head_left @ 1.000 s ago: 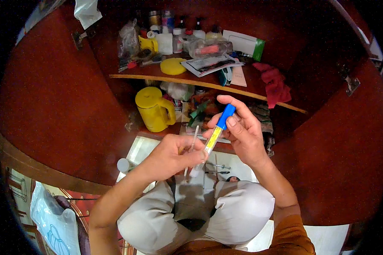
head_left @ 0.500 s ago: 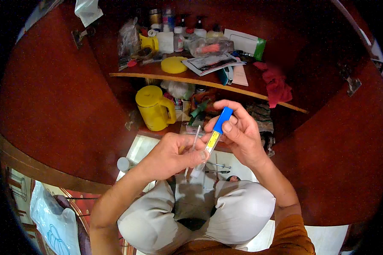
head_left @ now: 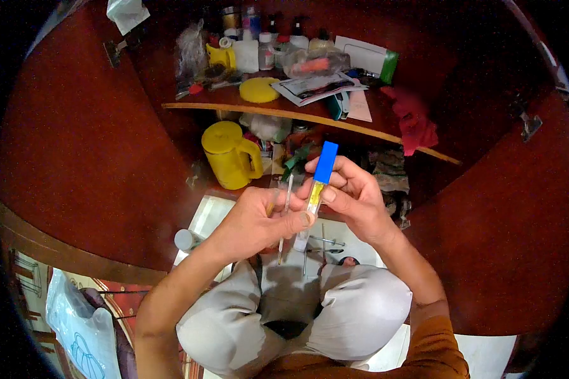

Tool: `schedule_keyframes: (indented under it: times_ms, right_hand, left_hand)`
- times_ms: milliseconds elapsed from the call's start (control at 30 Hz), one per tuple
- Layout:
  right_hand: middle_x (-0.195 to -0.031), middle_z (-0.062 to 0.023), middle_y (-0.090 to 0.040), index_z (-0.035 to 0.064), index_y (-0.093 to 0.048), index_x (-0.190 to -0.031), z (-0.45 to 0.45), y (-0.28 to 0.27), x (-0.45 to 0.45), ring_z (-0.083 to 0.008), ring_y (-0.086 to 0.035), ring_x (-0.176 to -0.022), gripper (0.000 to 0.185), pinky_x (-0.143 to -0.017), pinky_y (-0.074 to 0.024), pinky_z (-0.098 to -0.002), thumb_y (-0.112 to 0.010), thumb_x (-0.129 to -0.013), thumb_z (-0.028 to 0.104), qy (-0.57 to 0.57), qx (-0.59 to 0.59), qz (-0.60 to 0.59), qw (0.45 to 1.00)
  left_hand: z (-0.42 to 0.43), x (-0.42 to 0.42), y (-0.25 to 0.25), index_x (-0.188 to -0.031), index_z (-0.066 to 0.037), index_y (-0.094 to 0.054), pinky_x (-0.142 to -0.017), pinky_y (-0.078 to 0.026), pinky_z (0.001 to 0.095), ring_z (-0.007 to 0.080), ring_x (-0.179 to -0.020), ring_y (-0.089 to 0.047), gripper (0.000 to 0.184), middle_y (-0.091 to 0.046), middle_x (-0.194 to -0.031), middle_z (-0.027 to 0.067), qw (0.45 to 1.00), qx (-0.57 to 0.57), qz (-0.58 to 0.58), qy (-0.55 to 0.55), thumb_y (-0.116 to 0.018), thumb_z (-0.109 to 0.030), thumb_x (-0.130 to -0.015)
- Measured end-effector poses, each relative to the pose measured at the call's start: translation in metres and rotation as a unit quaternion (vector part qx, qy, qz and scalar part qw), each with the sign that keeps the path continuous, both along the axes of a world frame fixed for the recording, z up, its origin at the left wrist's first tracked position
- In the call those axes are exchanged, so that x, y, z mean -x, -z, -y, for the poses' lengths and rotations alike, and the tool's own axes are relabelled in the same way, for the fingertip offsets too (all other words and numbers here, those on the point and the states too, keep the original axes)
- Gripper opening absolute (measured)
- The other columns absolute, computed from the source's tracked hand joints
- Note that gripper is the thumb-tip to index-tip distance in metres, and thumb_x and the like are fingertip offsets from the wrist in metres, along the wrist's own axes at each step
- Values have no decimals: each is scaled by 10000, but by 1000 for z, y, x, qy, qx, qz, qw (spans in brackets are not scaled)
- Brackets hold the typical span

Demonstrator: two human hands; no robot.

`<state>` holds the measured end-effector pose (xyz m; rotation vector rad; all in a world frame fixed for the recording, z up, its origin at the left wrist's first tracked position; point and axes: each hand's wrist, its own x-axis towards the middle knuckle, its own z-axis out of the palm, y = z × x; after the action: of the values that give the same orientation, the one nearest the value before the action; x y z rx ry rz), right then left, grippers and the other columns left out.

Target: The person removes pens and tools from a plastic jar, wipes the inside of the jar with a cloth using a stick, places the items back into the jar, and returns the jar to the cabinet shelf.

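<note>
A clear plastic thermometer case (head_left: 313, 201) with a yellow label and a blue cap (head_left: 325, 162) stands nearly upright between my hands, capped. My right hand (head_left: 354, 199) pinches it just below the cap, thumb near the label. My left hand (head_left: 259, 221) has its thumb against the lower part of the case. Between the left fingers runs a slim, clear glass stick that looks like a thermometer (head_left: 281, 251), roughly parallel to the case and apart from it. Its middle is partly covered by the fingers.
Ahead is an open wooden cabinet whose shelf (head_left: 360, 131) holds bottles, papers and a yellow lid (head_left: 259, 90). Below stands a yellow jug (head_left: 227, 158). Metal tools (head_left: 325, 241) and a white-capped container (head_left: 184, 239) lie beneath my hands. Cabinet doors (head_left: 88, 158) flank both sides.
The case has turned more upright. My right fingers have shifted lower on it, so the blue cap now shows whole above them. The glass stick stays in my left hand.
</note>
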<state>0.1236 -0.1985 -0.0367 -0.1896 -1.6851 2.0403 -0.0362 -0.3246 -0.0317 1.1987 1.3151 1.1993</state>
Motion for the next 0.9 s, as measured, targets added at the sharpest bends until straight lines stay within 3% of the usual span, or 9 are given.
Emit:
schedule_keyframes:
  times_ms: [167, 267, 400, 467, 533, 567, 667, 733, 900]
  right_hand:
    - [-1004, -112, -644, 15, -497, -1252, -18, 8, -7, -180, -631, -921, 381, -832, -507, -322, -587, -918, 173, 45, 9, -9, 999]
    - [-978, -83, -647, 22, -516, -1240, -33, 16, -17, -146, -622, -884, 375, -782, -508, -295, -605, -909, 176, 36, 11, 56, 998]
    - [-923, -44, -648, 16, -561, -1202, -67, 123, -35, -105, -598, -779, 381, -643, -499, -267, -657, -865, 163, 47, -93, 241, 965]
    - [-839, -41, -646, 0, -563, -1188, -84, 196, -58, -112, -583, -662, 371, -540, -480, -278, -655, -866, 159, 106, -92, 325, 935]
    - [-823, -79, -653, 25, -562, -1173, -99, 266, -94, -145, -591, -629, 354, -563, -493, -323, -649, -852, 146, 172, -98, 417, 887]
    - [-837, -132, -662, 39, -570, -1152, -107, 306, -114, -205, -614, -631, 371, -589, -494, -364, -671, -809, 138, 200, -300, 409, 838]
    - [-775, -187, -666, 5, -622, -1017, -102, 368, -159, -321, -655, -707, 311, -659, -506, -391, -682, -757, 163, 237, -336, 490, 769]
    - [-907, -198, -639, 62, -613, -1010, -87, 379, -176, -375, -630, -828, 285, -704, -504, -462, -644, -749, 172, 242, -372, 531, 722]
    - [-916, -176, -634, 87, -619, -1022, -74, 400, -185, -376, -631, -841, 258, -718, -513, -463, -610, -793, 207, 228, -403, 596, 655]
  left_hand:
    - [0, 5, -4, -1089, -15, -629, -461, -327, 187, 27, -527, -410, 262, -550, -753, -16, 986, 110, 112, 49, -574, -206, -917]
    - [-2, 8, 5, -1139, -48, -613, -437, -281, 170, 15, -507, -391, 293, -566, -740, -27, 988, 89, 121, 44, -554, -237, -923]
    - [-5, 12, 24, -1049, -7, -641, -432, -278, 176, 21, -506, -393, 317, -609, -780, 8, 992, 81, 96, -22, -638, -278, -884]
    - [-8, 10, 23, -996, 0, -650, -412, -258, 175, 20, -462, -359, 273, -643, -796, 53, 983, 102, 137, -65, -650, -246, -879]
    - [-11, 13, 26, -970, 1, -649, -392, -239, 178, 20, -437, -344, 237, -653, -797, 74, 979, 108, 149, -89, -639, -221, -887]
    - [-13, 14, 27, -952, 2, -649, -379, -227, 181, 19, -423, -339, 216, -658, -797, 86, 978, 103, 149, -101, -630, -205, -893]
    - [-17, 12, 31, -942, 1, -649, -373, -232, 186, 23, -407, -340, 211, -658, -789, 89, 967, 110, 182, -141, -632, -203, -890]
    - [-22, 7, 31, -928, -4, -651, -369, -235, 188, 24, -397, -343, 207, -658, -775, 90, 962, 116, 180, -168, -637, -206, -887]
    - [-29, 4, 36, -830, -27, -637, -370, -232, 190, 23, -398, -347, 239, -647, -724, 66, 968, 78, 147, -188, -645, -258, -891]
